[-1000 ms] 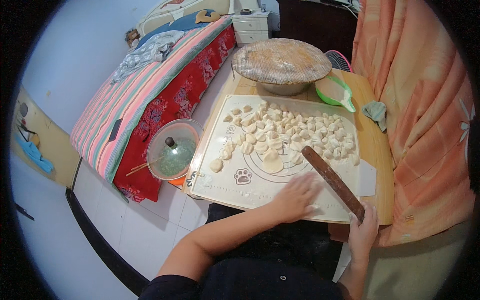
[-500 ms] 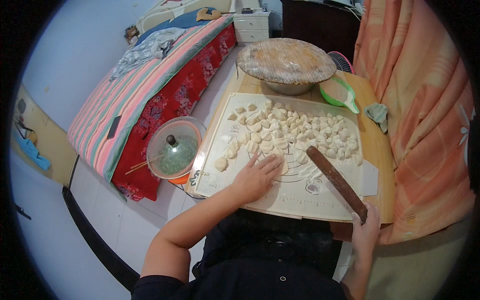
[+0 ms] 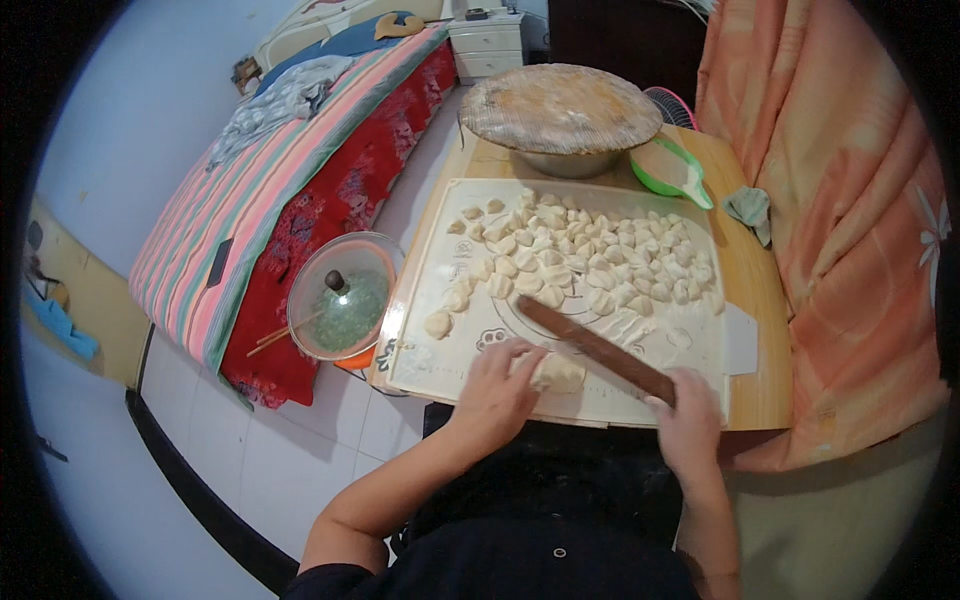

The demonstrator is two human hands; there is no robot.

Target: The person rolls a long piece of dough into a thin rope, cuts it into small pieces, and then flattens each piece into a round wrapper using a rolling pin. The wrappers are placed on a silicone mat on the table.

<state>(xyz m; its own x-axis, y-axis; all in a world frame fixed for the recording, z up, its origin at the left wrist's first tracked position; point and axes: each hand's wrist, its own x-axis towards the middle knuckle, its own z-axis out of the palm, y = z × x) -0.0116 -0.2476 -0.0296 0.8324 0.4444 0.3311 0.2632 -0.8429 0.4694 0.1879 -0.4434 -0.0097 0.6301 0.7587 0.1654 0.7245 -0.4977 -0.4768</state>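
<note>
A brown wooden rolling pin (image 3: 602,350) slants over the white baking mat (image 3: 430,362), its far end pointing left. My right hand (image 3: 690,418) is closed round its near end. At the near middle of the mat lies a pale, flattened piece of dough (image 3: 560,374). The curled fingers of my left hand (image 3: 498,395) grip its left edge; the fingertips are partly hidden. Beyond my hands, many small floured dough pieces (image 3: 620,260) are spread over the mat, crowded toward the right, and a few flattened rounds (image 3: 438,324) lie at the left.
A woven round lid (image 3: 560,108) covers a large bowl at the table's far end, beside a green scoop (image 3: 672,172) and a cloth (image 3: 749,213). Left of the table stands a glass-lidded pot (image 3: 342,297) with chopsticks. An orange curtain (image 3: 840,250) hangs along the right.
My left hand has drawn back toward me, and the dough piece now lies nearer. The rolling pin has swung left and tilted flatter as my right hand moved left and slightly away from me.
</note>
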